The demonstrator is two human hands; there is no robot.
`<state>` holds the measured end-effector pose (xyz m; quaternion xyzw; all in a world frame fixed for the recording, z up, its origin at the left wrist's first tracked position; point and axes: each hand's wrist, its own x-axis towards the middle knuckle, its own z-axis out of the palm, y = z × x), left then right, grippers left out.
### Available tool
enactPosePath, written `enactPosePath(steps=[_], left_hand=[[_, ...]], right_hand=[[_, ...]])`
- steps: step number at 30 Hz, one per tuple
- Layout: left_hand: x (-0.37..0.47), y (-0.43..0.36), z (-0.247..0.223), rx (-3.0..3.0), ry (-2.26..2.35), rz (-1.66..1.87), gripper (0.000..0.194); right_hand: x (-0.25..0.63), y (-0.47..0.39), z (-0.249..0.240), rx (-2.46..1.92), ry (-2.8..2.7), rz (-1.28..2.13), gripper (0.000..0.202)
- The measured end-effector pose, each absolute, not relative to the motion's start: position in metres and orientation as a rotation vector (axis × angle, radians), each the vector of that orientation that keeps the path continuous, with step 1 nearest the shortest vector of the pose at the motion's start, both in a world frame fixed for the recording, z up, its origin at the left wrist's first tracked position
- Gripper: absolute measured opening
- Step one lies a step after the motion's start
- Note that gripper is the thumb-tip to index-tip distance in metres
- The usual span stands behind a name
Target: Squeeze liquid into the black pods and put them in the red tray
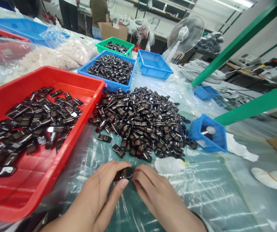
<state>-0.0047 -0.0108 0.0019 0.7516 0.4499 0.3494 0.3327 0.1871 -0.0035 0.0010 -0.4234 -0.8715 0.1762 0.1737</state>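
Note:
Between the thumb and fingers of my left hand [96, 185] is a small glossy black plastic casing [124, 173], held low over the table. My right hand [154, 185] has its fingers closed at the casing's right end; its fingertips are partly hidden. Just beyond both hands lies a large heap of similar black casings [145, 119], with a few loose ones at its near edge. To the left, a red tray [80, 129] holds many more casings. A whitish flat piece [169, 165] lies close to my right hand.
Behind the heap stand a blue tray [82, 69] and a green tray [99, 48], both filled with casings. Another blue tray [155, 66] is beside them. At right are a small blue bin [209, 141] and green posts [256, 103]. A fan [185, 33] stands farther back.

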Motion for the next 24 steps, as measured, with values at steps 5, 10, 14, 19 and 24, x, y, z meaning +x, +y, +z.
enactPosePath(steps=[5, 10, 14, 19, 24], left_hand=[[-0.006, -0.012, 0.004, 2.076, 1.128, 0.852, 0.031], [-0.005, -0.013, -0.003, 2.15, 1.081, 0.876, 0.026], [-0.005, -0.009, 0.0, 2.169, 1.0, 0.845, 0.024], [-0.004, -0.007, 0.011, 2.27, 0.941, 0.787, 0.023], [-0.005, -0.006, 0.003, 2.293, 0.882, 0.845, 0.026]], right_hand=[[0.196, -0.008, 0.007, -1.243, -2.15, 0.78, 0.013], [0.199, -0.009, 0.02, -1.2, -1.366, 1.636, 0.004], [0.191, -0.009, 0.028, -1.04, -0.777, 1.982, 0.008], [0.187, -0.011, 0.027, -0.958, -0.643, 2.102, 0.01], [0.187, -0.014, 0.023, -0.92, -0.586, 2.153, 0.012]])
